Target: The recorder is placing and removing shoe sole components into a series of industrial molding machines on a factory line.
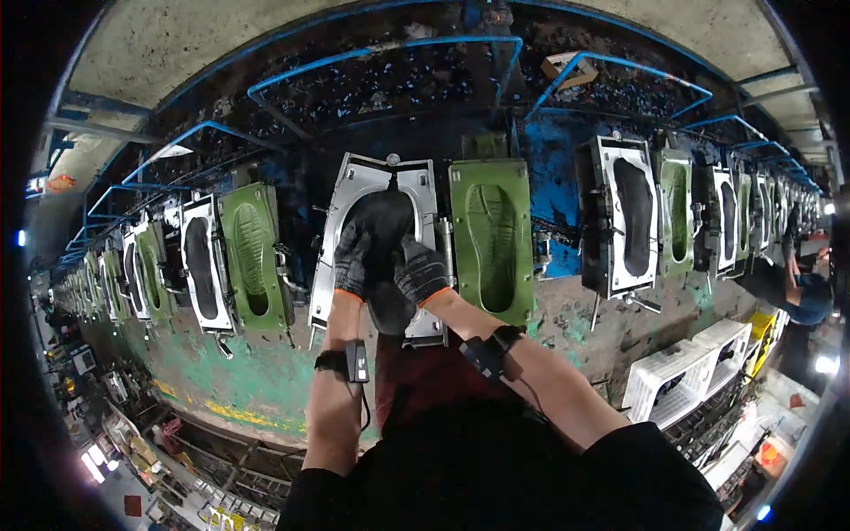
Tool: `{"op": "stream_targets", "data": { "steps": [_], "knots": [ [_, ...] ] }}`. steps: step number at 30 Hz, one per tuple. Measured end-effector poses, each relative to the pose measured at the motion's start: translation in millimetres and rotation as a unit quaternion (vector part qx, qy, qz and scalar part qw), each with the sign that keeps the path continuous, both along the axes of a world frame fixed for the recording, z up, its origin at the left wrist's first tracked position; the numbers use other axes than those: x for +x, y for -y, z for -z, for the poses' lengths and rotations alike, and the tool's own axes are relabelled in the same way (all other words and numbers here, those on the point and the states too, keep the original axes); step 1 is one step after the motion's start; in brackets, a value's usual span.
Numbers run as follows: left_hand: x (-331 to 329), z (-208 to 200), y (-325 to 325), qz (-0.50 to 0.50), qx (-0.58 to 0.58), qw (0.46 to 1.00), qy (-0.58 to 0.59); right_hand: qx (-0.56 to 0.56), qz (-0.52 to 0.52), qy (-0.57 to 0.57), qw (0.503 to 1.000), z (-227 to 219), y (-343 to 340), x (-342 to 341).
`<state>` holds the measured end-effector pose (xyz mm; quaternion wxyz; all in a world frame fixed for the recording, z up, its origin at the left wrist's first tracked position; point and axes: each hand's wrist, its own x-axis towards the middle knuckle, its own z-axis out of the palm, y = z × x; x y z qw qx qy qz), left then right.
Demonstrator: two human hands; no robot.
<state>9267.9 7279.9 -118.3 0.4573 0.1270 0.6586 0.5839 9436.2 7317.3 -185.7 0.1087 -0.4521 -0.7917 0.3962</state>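
Observation:
A black shoe sole [382, 219] lies over the silver metal mould [331, 232] in front of me. Its rounded near end stands out over the mould's near part. My left hand [351, 259], in a dark grey glove with an orange cuff, grips the sole's left edge. On the other side, my right hand [420, 271], gloved alike, has its fingers curled onto the sole's right edge. The fingertips are partly lost against the black material, and most of the mould's cavity is hidden under the sole. A green mould half [487, 239] with a ribbed sole-shaped hollow stands open just right.
Similar silver moulds [632, 217] with black soles and green halves [254, 252] line up on both sides. Blue bent rails [390, 50] run behind them. White crates [677, 389] stand at lower right. At far right another person [807, 292] works by the line.

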Motion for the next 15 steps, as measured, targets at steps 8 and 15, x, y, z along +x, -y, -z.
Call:
{"op": "stream_targets", "data": {
  "steps": [8,15],
  "knots": [
    [28.8,34.0,69.6,-0.028,-0.079,0.993,-0.088,-0.032,-0.008,0.120,0.992,-67.3,21.4,8.8],
    [30.6,-0.3,109.6,0.343,-0.218,0.761,-0.505,0.378,-0.355,-0.028,0.855,-121.8,-37.8,-82.1]
  ]
}}
